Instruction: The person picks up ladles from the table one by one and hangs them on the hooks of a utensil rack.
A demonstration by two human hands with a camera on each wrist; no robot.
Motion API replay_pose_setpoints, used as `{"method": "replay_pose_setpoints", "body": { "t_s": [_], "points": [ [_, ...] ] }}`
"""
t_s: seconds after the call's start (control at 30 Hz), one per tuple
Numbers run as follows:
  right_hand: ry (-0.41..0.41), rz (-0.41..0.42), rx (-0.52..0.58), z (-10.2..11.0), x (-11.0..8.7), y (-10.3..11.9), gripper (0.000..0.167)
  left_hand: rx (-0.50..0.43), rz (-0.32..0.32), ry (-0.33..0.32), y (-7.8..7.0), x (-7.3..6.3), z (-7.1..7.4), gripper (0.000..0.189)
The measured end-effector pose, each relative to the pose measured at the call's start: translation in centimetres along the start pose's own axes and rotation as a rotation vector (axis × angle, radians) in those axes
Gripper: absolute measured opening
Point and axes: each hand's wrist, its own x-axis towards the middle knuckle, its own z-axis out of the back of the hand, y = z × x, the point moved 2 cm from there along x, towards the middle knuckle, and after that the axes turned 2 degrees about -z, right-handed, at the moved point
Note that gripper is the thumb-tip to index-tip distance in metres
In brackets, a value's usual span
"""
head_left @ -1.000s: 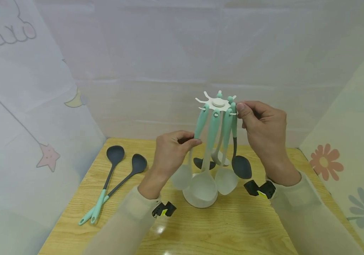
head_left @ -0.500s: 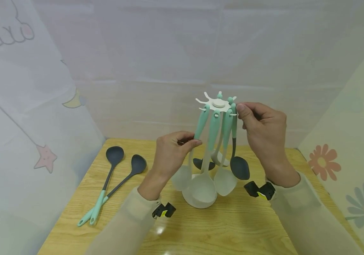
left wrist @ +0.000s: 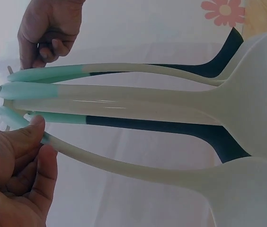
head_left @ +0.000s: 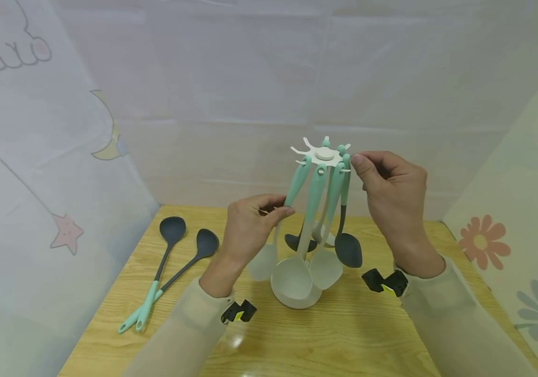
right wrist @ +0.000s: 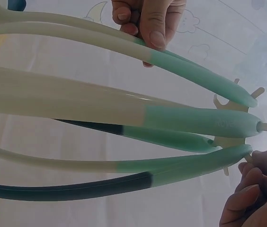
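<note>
A white utensil rack (head_left: 324,154) with a hooked top stands upright on a round white base (head_left: 297,301). My left hand (head_left: 247,228) pinches the mint handle of the leftmost white-headed cooking utensil (head_left: 261,262), near that handle's lower end. My right hand (head_left: 393,191) pinches a hook tip at the rack's right side, beside the mint handle of a dark ladle (head_left: 348,250). Between the hands hang a white ladle (head_left: 291,277) and a white turner-like utensil (head_left: 327,268). Behind them, a second dark utensil (head_left: 300,242) hangs partly hidden.
Two dark ladles, one farther left (head_left: 172,229) and one nearer the rack (head_left: 208,242), lie on the wooden table (head_left: 344,340) with their mint handles crossed. Printed cloth walls (head_left: 231,94) enclose the table at the back and both sides.
The hanging utensil heads at the front and right have swung somewhat to the left. My left hand has shifted slightly left with its handle; the right hand keeps nearly the same place.
</note>
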Motion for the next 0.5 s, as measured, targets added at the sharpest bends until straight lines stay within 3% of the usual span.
{"method": "replay_pose_setpoints", "body": {
  "t_s": [0.27,0.5],
  "points": [
    [-0.002,0.008,0.011,0.0,0.0,-0.1,0.02,0.05,0.037,0.01,0.8,-0.7,0.6,0.027],
    [-0.002,0.012,0.019,-0.1,0.0,-0.1,0.021,0.217,0.137,0.037,3.9,-2.1,3.4,0.02]
  ]
}}
